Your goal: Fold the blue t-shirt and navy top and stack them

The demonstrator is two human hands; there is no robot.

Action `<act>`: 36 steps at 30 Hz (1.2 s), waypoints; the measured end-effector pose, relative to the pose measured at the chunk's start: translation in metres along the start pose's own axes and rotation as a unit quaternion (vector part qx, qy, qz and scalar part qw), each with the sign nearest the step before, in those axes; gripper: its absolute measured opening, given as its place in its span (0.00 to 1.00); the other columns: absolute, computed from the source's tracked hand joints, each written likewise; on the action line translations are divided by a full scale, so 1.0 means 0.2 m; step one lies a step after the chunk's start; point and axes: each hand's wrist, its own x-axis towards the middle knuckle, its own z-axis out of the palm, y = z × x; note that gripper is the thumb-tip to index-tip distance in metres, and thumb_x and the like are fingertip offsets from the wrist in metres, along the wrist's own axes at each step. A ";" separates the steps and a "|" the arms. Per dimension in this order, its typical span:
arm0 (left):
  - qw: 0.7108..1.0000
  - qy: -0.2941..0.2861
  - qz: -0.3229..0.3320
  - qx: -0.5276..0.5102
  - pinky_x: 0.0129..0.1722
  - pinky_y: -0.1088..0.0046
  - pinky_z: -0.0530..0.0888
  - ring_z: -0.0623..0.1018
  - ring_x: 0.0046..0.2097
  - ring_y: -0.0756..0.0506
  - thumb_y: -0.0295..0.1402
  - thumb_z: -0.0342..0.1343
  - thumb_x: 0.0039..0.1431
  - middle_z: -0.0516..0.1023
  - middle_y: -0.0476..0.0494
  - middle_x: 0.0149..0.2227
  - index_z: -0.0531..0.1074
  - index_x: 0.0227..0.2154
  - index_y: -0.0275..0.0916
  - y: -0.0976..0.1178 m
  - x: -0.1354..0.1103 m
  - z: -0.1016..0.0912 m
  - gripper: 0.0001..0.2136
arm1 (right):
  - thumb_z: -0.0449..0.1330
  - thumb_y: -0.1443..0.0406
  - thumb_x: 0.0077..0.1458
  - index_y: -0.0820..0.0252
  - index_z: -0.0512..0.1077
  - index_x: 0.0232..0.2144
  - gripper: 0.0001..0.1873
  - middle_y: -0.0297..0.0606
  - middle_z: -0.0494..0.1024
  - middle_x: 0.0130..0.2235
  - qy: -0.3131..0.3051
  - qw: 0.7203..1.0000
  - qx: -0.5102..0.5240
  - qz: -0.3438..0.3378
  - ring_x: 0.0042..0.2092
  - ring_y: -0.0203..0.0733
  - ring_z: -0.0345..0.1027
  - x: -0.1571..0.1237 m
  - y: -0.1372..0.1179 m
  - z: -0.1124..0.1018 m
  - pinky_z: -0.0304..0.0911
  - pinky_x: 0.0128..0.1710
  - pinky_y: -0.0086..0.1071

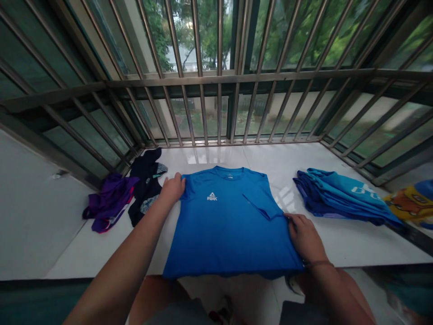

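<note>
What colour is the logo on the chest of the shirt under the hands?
White, on the blue shirt; the logo shows best in the head view.

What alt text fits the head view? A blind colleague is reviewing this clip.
A blue T-shirt lies flat on a white ledge, its right sleeve folded in; the left hand rests on one shoulder, the right hand on the folded side. Blue folded clothes lie right, purple and dark garments left, before a barred window.

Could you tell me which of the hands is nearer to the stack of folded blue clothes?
Right. The right hand rests on the blue T-shirt beside the stack of folded blue clothes; the left hand is across the shirt, at its far shoulder.
</note>
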 end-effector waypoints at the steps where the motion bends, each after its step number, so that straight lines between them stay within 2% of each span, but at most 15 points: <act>1: 0.998 0.003 0.057 -0.026 0.65 0.49 0.70 0.84 0.48 0.34 0.39 0.46 0.78 0.85 0.35 0.41 0.72 0.58 0.36 0.04 -0.04 -0.02 0.17 | 0.51 0.64 0.69 0.59 0.80 0.53 0.20 0.49 0.82 0.48 0.000 1.000 0.003 -0.002 0.49 0.55 0.76 0.00 0.00 -0.01 0.72 0.55 0.50; 3: 0.976 -0.003 0.189 -0.104 0.59 0.56 0.74 0.84 0.43 0.38 0.43 0.52 0.76 0.84 0.43 0.38 0.70 0.61 0.43 0.11 -0.15 -0.04 0.17 | 0.52 0.62 0.69 0.59 0.79 0.53 0.19 0.49 0.82 0.48 0.004 1.000 0.013 -0.016 0.49 0.56 0.77 -0.01 0.00 -0.03 0.72 0.55 0.50; 4: 0.961 -0.006 0.235 -0.146 0.54 0.58 0.77 0.84 0.42 0.39 0.45 0.55 0.75 0.84 0.45 0.39 0.69 0.64 0.45 0.12 -0.22 -0.04 0.20 | 0.53 0.60 0.70 0.59 0.79 0.54 0.19 0.50 0.82 0.49 0.011 0.999 0.018 -0.024 0.51 0.56 0.77 -0.02 -0.01 -0.04 0.72 0.55 0.50; 5: 0.951 0.002 0.252 -0.181 0.50 0.60 0.78 0.83 0.41 0.39 0.46 0.57 0.74 0.83 0.46 0.39 0.68 0.65 0.47 0.12 -0.29 -0.02 0.22 | 0.54 0.59 0.70 0.58 0.78 0.55 0.19 0.50 0.81 0.49 0.021 0.999 0.020 -0.031 0.52 0.57 0.76 -0.02 -0.03 -0.06 0.72 0.56 0.50; 6: 0.946 0.022 0.247 -0.207 0.49 0.61 0.78 0.83 0.43 0.39 0.47 0.57 0.74 0.83 0.45 0.41 0.68 0.65 0.47 0.11 -0.35 0.00 0.22 | 0.55 0.58 0.70 0.58 0.78 0.55 0.19 0.50 0.81 0.50 0.032 0.999 0.020 -0.035 0.53 0.57 0.76 -0.02 -0.07 -0.08 0.72 0.57 0.51; 8: 0.948 0.077 0.206 -0.231 0.52 0.58 0.78 0.83 0.49 0.36 0.45 0.57 0.73 0.83 0.40 0.47 0.70 0.62 0.44 0.05 -0.45 0.08 0.20 | 0.55 0.57 0.71 0.56 0.77 0.55 0.19 0.50 0.81 0.51 0.042 0.998 0.028 -0.043 0.54 0.57 0.76 -0.01 -0.17 -0.10 0.71 0.58 0.51; 11: 0.951 0.098 0.180 -0.231 0.60 0.51 0.77 0.80 0.58 0.33 0.38 0.60 0.70 0.81 0.35 0.56 0.73 0.59 0.42 -0.06 -0.50 0.22 0.17 | 0.54 0.56 0.73 0.55 0.77 0.53 0.17 0.47 0.82 0.51 -0.003 0.994 0.079 -0.070 0.53 0.54 0.77 0.07 -0.42 -0.08 0.72 0.58 0.47; 14: 0.954 0.077 0.184 -0.224 0.64 0.48 0.74 0.78 0.62 0.32 0.32 0.61 0.66 0.80 0.35 0.60 0.72 0.62 0.43 -0.13 -0.48 0.32 0.23 | 0.53 0.59 0.75 0.55 0.78 0.52 0.16 0.45 0.83 0.51 -0.076 0.985 0.117 -0.100 0.51 0.49 0.79 0.25 -0.75 0.00 0.72 0.56 0.41; 17: 0.953 0.080 0.184 -0.227 0.62 0.48 0.74 0.78 0.61 0.33 0.33 0.60 0.68 0.81 0.37 0.60 0.73 0.63 0.45 -0.13 -0.45 0.36 0.21 | 0.55 0.61 0.74 0.57 0.79 0.53 0.15 0.45 0.83 0.52 -0.140 0.981 0.098 -0.097 0.52 0.47 0.79 0.50 -1.06 0.11 0.70 0.55 0.36; 20: 0.946 0.084 0.196 -0.242 0.56 0.52 0.75 0.80 0.56 0.35 0.30 0.58 0.69 0.83 0.40 0.53 0.79 0.55 0.47 -0.13 -0.42 0.37 0.15 | 0.56 0.59 0.75 0.60 0.79 0.57 0.18 0.51 0.83 0.56 -0.185 0.979 0.053 -0.063 0.58 0.49 0.77 0.79 -1.32 0.23 0.68 0.57 0.34; 23: 0.940 0.086 0.193 -0.268 0.53 0.56 0.76 0.81 0.51 0.37 0.25 0.57 0.65 0.83 0.41 0.47 0.82 0.47 0.46 -0.13 -0.41 0.39 0.14 | 0.56 0.52 0.75 0.66 0.78 0.60 0.26 0.59 0.80 0.60 -0.195 0.979 0.035 -0.038 0.59 0.55 0.77 1.06 -1.49 0.37 0.68 0.58 0.39; 26: 0.934 0.083 0.177 -0.298 0.52 0.57 0.76 0.80 0.50 0.39 0.23 0.56 0.63 0.81 0.41 0.46 0.83 0.45 0.45 -0.15 -0.41 0.41 0.15 | 0.59 0.47 0.72 0.68 0.78 0.59 0.31 0.62 0.79 0.61 -0.217 0.976 0.020 -0.026 0.60 0.58 0.76 1.25 -1.60 0.50 0.68 0.58 0.41; 28: 0.930 0.087 0.165 -0.318 0.52 0.59 0.76 0.80 0.49 0.40 0.22 0.55 0.62 0.80 0.42 0.45 0.82 0.43 0.45 -0.14 -0.40 0.41 0.15 | 0.63 0.50 0.70 0.67 0.78 0.58 0.28 0.61 0.80 0.60 -0.231 0.972 0.016 -0.035 0.61 0.57 0.76 1.32 -1.64 0.57 0.68 0.58 0.40; 32: 0.924 0.125 0.108 -0.346 0.48 0.63 0.76 0.79 0.46 0.42 0.21 0.54 0.58 0.77 0.44 0.42 0.76 0.37 0.44 -0.13 -0.39 0.39 0.11 | 0.61 0.57 0.72 0.63 0.80 0.54 0.18 0.54 0.83 0.58 -0.239 0.969 0.019 -0.058 0.60 0.52 0.77 1.37 -1.65 0.66 0.67 0.57 0.36; 36: 0.927 0.145 0.074 -0.338 0.41 0.64 0.73 0.77 0.40 0.42 0.21 0.54 0.57 0.74 0.47 0.36 0.70 0.33 0.44 -0.12 -0.38 0.38 0.09 | 0.57 0.55 0.75 0.61 0.78 0.56 0.18 0.52 0.84 0.55 -0.221 0.974 0.015 -0.047 0.57 0.52 0.79 1.38 -1.64 0.71 0.69 0.54 0.37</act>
